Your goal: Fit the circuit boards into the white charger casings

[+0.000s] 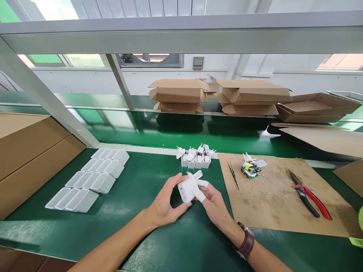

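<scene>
Your left hand (163, 207) and right hand (214, 206) held the white charger (186, 190) between their grips, over the green bench (138, 181), nearer you than the filled cases (195, 163).

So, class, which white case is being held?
The white case between the left hand and right hand; the others sit in the cluster beyond it or in rows at left.

The bench (141, 170) is green and scuffed, with a carton (36, 151) at its left end. Beside that sit four rows of open white cases (90, 180). Four filled cases (191, 164) stand at the back edge. On the right lies a stained brown sheet (263, 207), carrying tweezers (233, 174), a circuit board (251, 172) and pliers (300, 186).
</scene>
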The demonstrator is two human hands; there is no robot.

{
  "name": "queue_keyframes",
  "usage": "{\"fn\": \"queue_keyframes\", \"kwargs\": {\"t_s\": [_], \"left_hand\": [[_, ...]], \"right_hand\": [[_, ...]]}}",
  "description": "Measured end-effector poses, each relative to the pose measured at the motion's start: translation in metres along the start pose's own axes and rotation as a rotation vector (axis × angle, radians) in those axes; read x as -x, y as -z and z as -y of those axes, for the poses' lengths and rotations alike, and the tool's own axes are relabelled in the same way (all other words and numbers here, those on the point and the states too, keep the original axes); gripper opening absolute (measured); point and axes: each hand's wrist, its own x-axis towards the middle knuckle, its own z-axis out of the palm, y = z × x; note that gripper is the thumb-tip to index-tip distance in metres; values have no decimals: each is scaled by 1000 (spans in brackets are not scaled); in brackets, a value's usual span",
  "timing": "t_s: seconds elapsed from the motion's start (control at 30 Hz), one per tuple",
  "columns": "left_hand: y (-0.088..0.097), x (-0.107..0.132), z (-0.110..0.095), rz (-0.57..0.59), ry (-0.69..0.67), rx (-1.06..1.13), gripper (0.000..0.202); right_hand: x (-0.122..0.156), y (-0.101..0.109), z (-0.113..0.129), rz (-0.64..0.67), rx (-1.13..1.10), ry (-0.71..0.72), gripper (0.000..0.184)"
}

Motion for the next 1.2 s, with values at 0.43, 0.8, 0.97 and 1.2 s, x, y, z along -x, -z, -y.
{"fn": "queue_keyframes", "kwargs": {"t_s": [0.43,0.8,0.97,1.2], "left_hand": [[0,5,0,-69,208,220,57],[4,6,0,-45,203,190,56],[3,7,1,-56,197,178,56],[4,5,-3,-76,141,159,62]], "right_hand": [[8,6,3,-5,781,686,44],[9,6,3,-4,740,655,46],[10,4,7,-13,745,629,43],[12,6,4,-12,721,601,39]]}}
